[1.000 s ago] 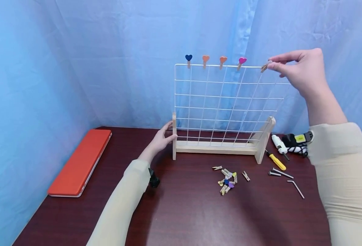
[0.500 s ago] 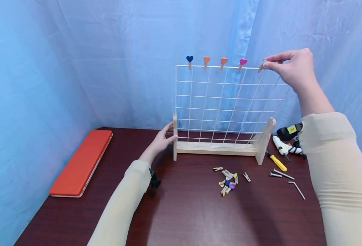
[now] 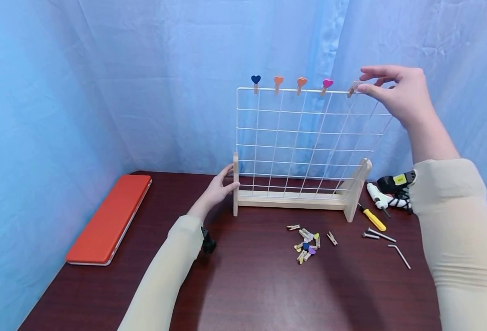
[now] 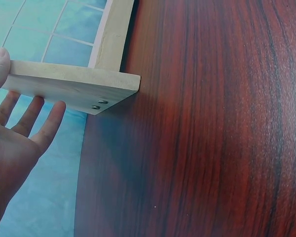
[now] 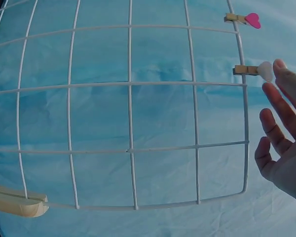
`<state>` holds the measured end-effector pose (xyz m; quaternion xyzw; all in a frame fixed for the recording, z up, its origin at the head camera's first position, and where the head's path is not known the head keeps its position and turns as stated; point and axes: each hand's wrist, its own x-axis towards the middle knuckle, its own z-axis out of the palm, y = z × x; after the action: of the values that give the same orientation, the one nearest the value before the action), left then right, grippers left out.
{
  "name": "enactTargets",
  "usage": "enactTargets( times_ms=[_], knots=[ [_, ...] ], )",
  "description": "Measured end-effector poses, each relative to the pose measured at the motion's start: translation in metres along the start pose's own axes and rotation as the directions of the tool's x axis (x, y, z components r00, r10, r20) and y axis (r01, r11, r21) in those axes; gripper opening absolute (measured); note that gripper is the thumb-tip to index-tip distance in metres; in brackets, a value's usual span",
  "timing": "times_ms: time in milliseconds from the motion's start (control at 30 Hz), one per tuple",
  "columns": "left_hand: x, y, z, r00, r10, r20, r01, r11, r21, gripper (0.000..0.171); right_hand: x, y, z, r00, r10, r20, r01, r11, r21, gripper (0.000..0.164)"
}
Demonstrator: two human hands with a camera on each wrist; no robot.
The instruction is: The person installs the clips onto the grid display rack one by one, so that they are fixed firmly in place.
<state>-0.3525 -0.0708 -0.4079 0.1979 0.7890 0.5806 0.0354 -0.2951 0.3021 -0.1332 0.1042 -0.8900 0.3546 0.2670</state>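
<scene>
Right hand (image 3: 402, 94) spread loosely, thumb right beside the white heart clip (image 5: 247, 70) (whether they touch, I can't tell), and that clip sits on the grid's top wire (image 5: 246, 113)! Left hand (image 3: 214, 189), fingers splayed, rests against the wooden side panel (image 4: 89, 95); four more heart clips (image 3: 302, 82) line the wire, others (image 3: 305, 246) scattered on the table (image 3: 260, 289) below.

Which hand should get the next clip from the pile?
Probably the right hand: it looks free beside the white-heart clip on the rack. The left hand looks nearer the pile, but holds the wooden stand.
</scene>
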Motion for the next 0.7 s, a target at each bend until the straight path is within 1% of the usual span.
enactTargets(
  times_ms=[33, 67, 133, 200, 267, 333, 433, 500, 567, 700],
  knots=[
    [-0.002, 0.004, 0.000, 1.000, -0.001, 0.002, 0.001, 1.000, -0.001, 0.066, -0.003, 0.000, 0.000, 0.999, -0.022, -0.024, 0.022, 1.000, 0.008, 0.038],
    [-0.004, 0.008, 0.001, 1.000, 0.001, 0.005, -0.001, 1.000, -0.003, 0.066, -0.007, 0.001, 0.001, 0.996, -0.068, -0.058, 0.069, 0.998, 0.009, 0.038],
    [-0.008, 0.014, 0.001, 1.000, 0.003, 0.007, -0.003, 1.000, 0.006, 0.066, -0.017, 0.003, 0.006, 0.980, -0.171, -0.103, 0.169, 0.985, -0.025, 0.036],
    [-0.009, 0.015, 0.001, 1.000, 0.002, 0.008, -0.002, 1.000, 0.010, 0.067, -0.029, 0.009, 0.017, 0.953, -0.280, -0.115, 0.274, 0.960, -0.064, 0.034],
    [-0.009, 0.015, 0.001, 1.000, 0.005, 0.007, -0.005, 1.000, 0.005, 0.067, -0.043, 0.018, 0.031, 0.928, -0.361, -0.088, 0.353, 0.931, -0.097, 0.033],
    [-0.009, 0.015, 0.001, 1.000, 0.008, 0.007, -0.008, 1.000, 0.012, 0.067, -0.057, 0.030, 0.047, 0.927, -0.374, -0.017, 0.371, 0.924, -0.097, 0.034],
    [-0.004, 0.006, 0.001, 1.000, 0.006, -0.001, -0.006, 1.000, -0.003, 0.068, -0.078, 0.050, 0.074, 0.929, -0.360, 0.083, 0.366, 0.927, -0.085, 0.034],
    [0.000, -0.001, 0.001, 1.000, 0.011, -0.005, -0.011, 1.000, -0.002, 0.069, -0.094, 0.065, 0.094, 0.926, -0.351, 0.142, 0.364, 0.928, -0.080, 0.035],
    [0.003, -0.008, 0.001, 1.000, 0.016, -0.012, -0.016, 1.000, -0.011, 0.069, -0.110, 0.080, 0.114, 0.917, -0.345, 0.201, 0.364, 0.929, -0.063, 0.034],
    [0.003, -0.012, 0.002, 0.999, 0.030, -0.025, -0.030, 1.000, 0.004, 0.068, -0.139, 0.107, 0.151, 0.892, -0.332, 0.307, 0.351, 0.936, -0.006, 0.032]
  ],
)
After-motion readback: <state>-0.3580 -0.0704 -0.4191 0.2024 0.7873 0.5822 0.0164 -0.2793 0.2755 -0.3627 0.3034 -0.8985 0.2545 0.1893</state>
